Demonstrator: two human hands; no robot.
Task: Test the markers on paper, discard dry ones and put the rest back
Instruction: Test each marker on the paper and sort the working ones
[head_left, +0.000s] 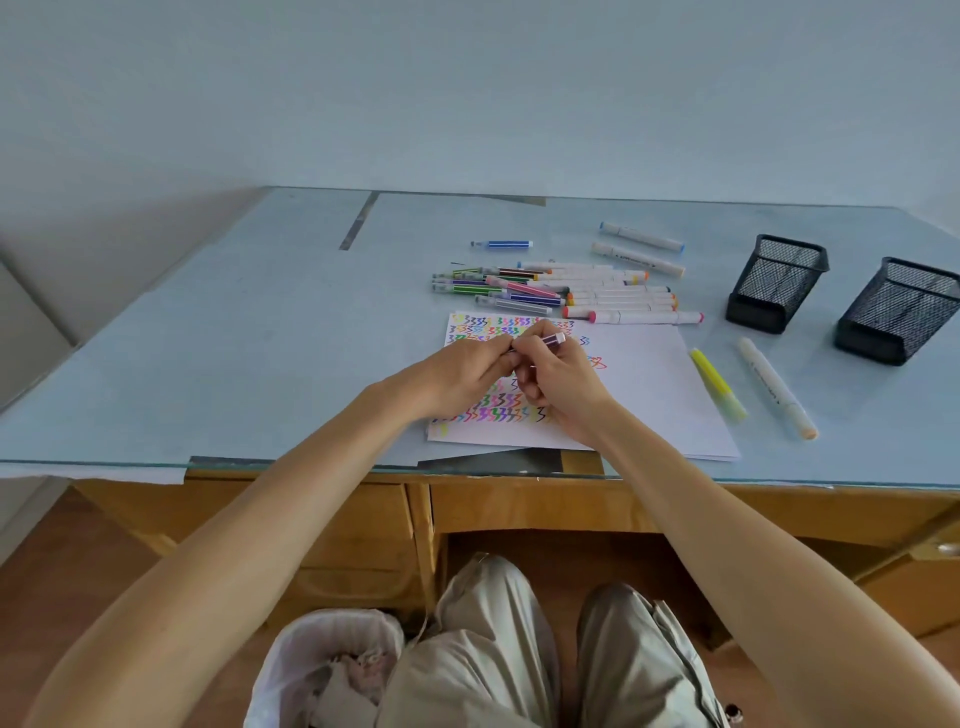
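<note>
Knees and lined waste bin (332, 670) closest to lens, below bench (208, 364) edge. Both hands together over scribbled paper (644, 395), clamped on one purple marker (545, 342): left hand (462, 374) pinches near end, right hand (558, 382) grips barrel. Marker axis runs left-right, capped end up-right. I judge capping or uncapping underway. Mesh holders (776, 283) stand far right; right hand nearer them.

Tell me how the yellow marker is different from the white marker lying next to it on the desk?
The yellow marker is yellow all along its body; the white marker is white with a peach-coloured end. The yellow marker looks shorter and slimmer; the white marker looks longer and thicker. The yellow marker lies right beside the paper; the white marker lies further right. Both lie flat, slanted the same way, and neither hand touches them.
</note>
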